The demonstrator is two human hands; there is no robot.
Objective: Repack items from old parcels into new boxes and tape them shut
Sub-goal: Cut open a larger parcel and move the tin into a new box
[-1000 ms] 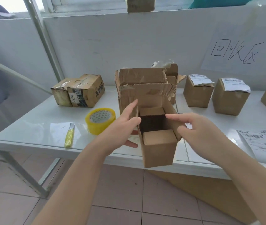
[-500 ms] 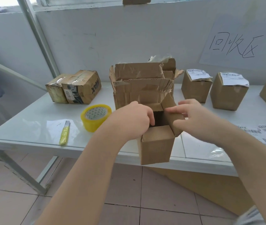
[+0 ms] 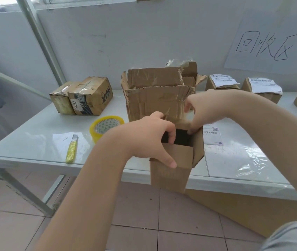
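- Small box (image 3: 171, 171): plain brown corrugated cardboard, clean, with no label or tape showing. It sits at centre frame, held by both hands at the near edge of the table (image 3: 35, 134), its lower part overlapping the table's front edge.
- Top of the small box is open and the interior is dark; contents cannot be made out. The near flap is down against the front face and the right flap is splayed outward.
- Left hand (image 3: 147, 138): fingers curled over the left rim into the opening, thumb pressed flat on the front face. Firm grip.
- Right hand (image 3: 209, 107): fingers bent downward with the tips on the far right rim of the opening, gripping it.
- Opened parcel (image 3: 155, 100): larger, creased and torn along its rim, flaps up, standing directly behind the small box.
- Tape roll (image 3: 106, 125): yellow, lying on the table left of the hands.
- Utility knife (image 3: 71, 149): yellow handle, lower left of the tabletop, near the front edge.
- Taped parcels (image 3: 88, 96): two worn boxes side by side, touching, upper left of the table.
- Labelled boxes (image 3: 263, 89): upper right, against the wall, each with a white label on top.
- Shipping label (image 3: 212, 135): flat on the table, just right of the small box.
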